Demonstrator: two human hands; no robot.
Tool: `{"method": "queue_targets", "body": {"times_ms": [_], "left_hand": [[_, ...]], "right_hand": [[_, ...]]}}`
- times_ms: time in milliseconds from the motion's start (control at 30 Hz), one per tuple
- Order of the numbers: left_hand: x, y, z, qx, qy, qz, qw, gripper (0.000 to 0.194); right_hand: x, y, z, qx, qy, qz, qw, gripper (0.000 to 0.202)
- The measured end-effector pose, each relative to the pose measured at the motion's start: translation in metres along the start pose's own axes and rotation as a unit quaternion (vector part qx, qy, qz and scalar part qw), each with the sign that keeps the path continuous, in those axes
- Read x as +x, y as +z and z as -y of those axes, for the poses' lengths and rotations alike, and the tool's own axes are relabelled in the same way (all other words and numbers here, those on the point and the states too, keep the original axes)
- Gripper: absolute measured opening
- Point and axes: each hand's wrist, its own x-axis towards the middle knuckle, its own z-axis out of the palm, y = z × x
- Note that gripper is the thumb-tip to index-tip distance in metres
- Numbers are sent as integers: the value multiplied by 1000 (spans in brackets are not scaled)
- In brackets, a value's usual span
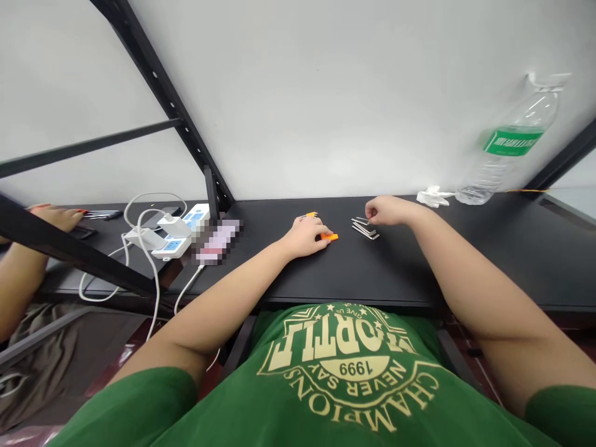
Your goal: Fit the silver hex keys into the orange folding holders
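Orange plastic piece (330,236) sits mid-frame under the left hand (307,238), fingers curled round it, probably to steady it; bent metal keys (365,231) lie just right, handy for the right hand (385,211), fingertips pinched, can't tell if on one.

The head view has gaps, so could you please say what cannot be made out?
In the head view:
Bright orange plastic piece: partly hidden under the left hand.
Silver L-shaped metal keys: too small to count.
Right hand: itself hides any grip.
Pinkish rectangular phone: screen pixelated.
Another person's bare arm: cut by the left edge.
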Motion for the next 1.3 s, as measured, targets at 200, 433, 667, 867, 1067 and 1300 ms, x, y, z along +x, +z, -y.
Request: {"method": "queue_targets", "body": {"times_ms": [200, 433, 667, 867, 1067, 1300], "left_hand": [[0, 0, 0, 4, 3, 2, 1000, 32], [0, 1, 0, 1, 3, -1, 1000, 31], [0, 0, 0, 2, 4, -1, 1000, 32], [0, 0, 0, 4, 4, -1, 1000, 31], [-1, 0, 0, -1, 5, -3, 1000, 31], [-1, 0, -1, 4, 3, -2, 1000, 32]], "right_hand": [[7, 10, -2, 30, -30, 20, 999, 13], [13, 17, 0, -7, -31, -7, 999, 20], [18, 19, -5, -4, -25, -1, 1000, 14], [17, 16, -9, -10, -30, 21, 999, 21], [11, 15, -2, 5, -20, 42, 999, 31], [5, 13, 7, -17, -20, 70, 997, 30]]}}
